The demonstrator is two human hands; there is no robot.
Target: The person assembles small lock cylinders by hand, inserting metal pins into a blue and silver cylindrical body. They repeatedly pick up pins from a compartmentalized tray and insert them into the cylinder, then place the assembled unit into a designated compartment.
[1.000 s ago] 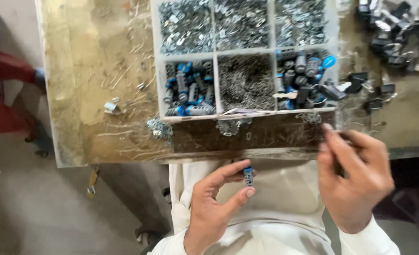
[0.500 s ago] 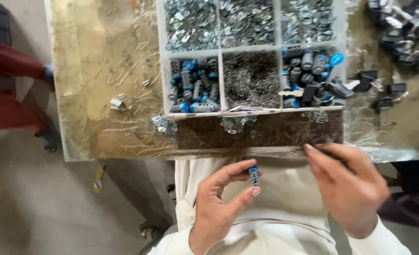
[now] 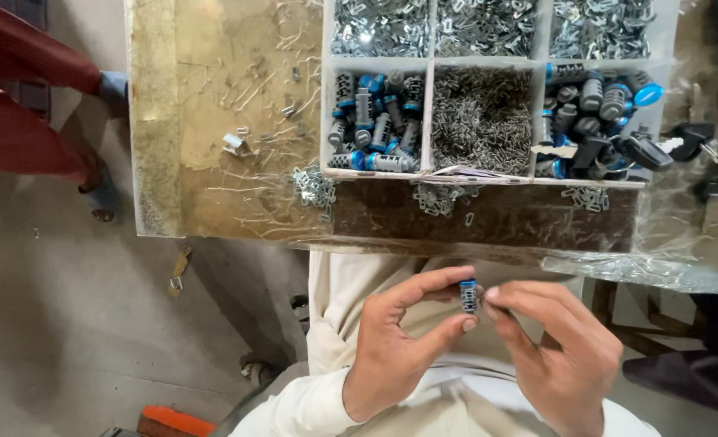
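My left hand (image 3: 399, 344) pinches a small grey cylinder with a blue cap (image 3: 468, 294) between thumb and forefinger, held upright over my lap. My right hand (image 3: 561, 356) sits just to its right, fingertips closed against the cylinder's side; whether it holds something tiny I cannot tell. Above, a white compartment tray (image 3: 428, 113) rests on the worn table (image 3: 213, 146). Its left cell holds several matching blue-capped cylinders (image 3: 375, 121), the middle cell a heap of small wire springs (image 3: 480, 117), the right cell more cylinders (image 3: 593, 105).
The tray's back cells hold shiny metal clips (image 3: 383, 28). Loose clips (image 3: 314, 188) lie on the table near its front edge. Black parts (image 3: 686, 142) lie at the right on clear plastic sheeting. A person's red-clad leg (image 3: 19, 105) is at the left.
My right hand has come down from the table's edge and closed in on the cylinder held by my left hand. The view has shifted down and nearer.
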